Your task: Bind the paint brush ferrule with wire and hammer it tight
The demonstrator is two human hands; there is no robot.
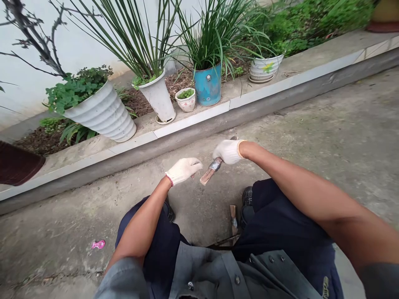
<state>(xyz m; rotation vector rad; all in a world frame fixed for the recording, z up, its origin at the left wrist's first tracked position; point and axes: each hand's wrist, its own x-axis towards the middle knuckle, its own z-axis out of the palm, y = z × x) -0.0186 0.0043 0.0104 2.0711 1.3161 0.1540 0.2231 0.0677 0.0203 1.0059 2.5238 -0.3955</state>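
Note:
My right hand (228, 151), in a white knit glove, is shut around a paintbrush (212, 169) with a silver-wrapped ferrule. Its worn bristles point down and left, and the dark handle end shows behind the glove. My left hand (183, 170), in a matching glove with a red cuff band, is right beside the bristles, its fingers bunched, with nothing visible in it. A second brush (233, 219) with pale bristles lies on the concrete between my feet, partly hidden by my knee.
Concrete ground lies under me, with a pink wrapper (98, 244) to the left. Ahead, a tiled concrete kerb (193, 120) borders a planting bed with several white and blue potted plants. A dark mat (15, 162) sits at the left edge.

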